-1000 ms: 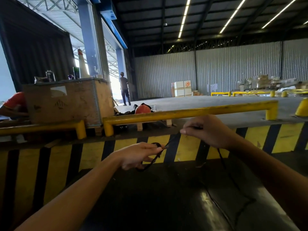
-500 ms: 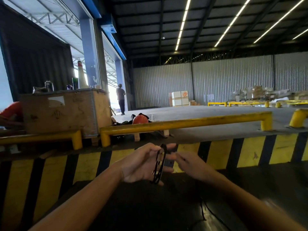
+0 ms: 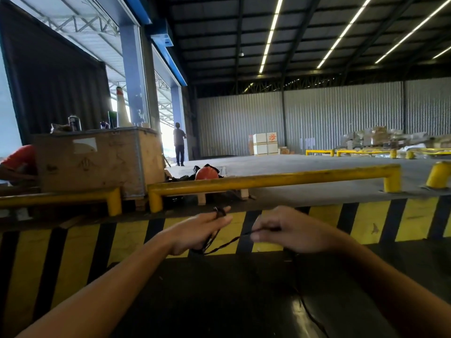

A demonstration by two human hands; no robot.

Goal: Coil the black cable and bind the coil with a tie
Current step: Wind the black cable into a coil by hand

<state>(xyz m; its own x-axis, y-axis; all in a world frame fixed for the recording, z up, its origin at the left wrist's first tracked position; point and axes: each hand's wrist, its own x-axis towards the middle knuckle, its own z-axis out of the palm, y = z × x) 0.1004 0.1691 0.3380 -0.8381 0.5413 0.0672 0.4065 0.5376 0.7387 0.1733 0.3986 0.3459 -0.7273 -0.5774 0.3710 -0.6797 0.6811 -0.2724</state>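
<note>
The hands have pulled apart again: the left hand (image 3: 199,231) keeps small loops of the black cable (image 3: 223,244) over its fingers, the right hand (image 3: 286,230) pinches the strand, drawing slack for another wrap. Coil growing, no tie in sight. Distant cartons (image 3: 265,143) carry an unreadable orange mark

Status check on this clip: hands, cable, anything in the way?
Left hand shut on coil. Right hand pinching cable, strand taut between hands. Rest of cable trails down to dark surface. No tie seen, nothing blocking.
</note>
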